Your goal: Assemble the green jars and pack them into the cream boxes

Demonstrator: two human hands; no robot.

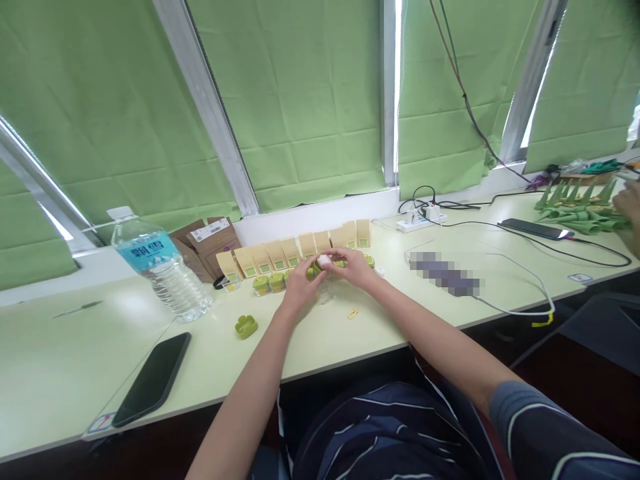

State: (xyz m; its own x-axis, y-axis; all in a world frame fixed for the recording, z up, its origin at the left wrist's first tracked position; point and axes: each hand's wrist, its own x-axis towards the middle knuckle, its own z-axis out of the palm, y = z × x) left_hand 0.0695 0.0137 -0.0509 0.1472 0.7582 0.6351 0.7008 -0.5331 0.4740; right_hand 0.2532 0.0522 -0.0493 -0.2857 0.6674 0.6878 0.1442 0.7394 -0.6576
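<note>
My left hand [300, 283] and my right hand [353, 265] meet over the middle of the pale desk [60, 373]. Together their fingertips pinch a small white piece [324, 261]. Just under and behind the hands runs a row of small green items [270, 283], and behind those stands a row of tan paper boxes [295, 252] with green labels. A separate green clover-shaped piece [246, 326] lies on the desk to the left of my left forearm. A tiny yellow bit [353, 313] lies below my right wrist.
A water bottle [157, 263] and a brown cardboard box [205, 243] stand at the back left. A black phone [153, 379] lies near the front edge. A power strip [420, 219], cables, a second phone [537, 229] and green cone parts [580, 207] sit right, by another person's hand [629, 203].
</note>
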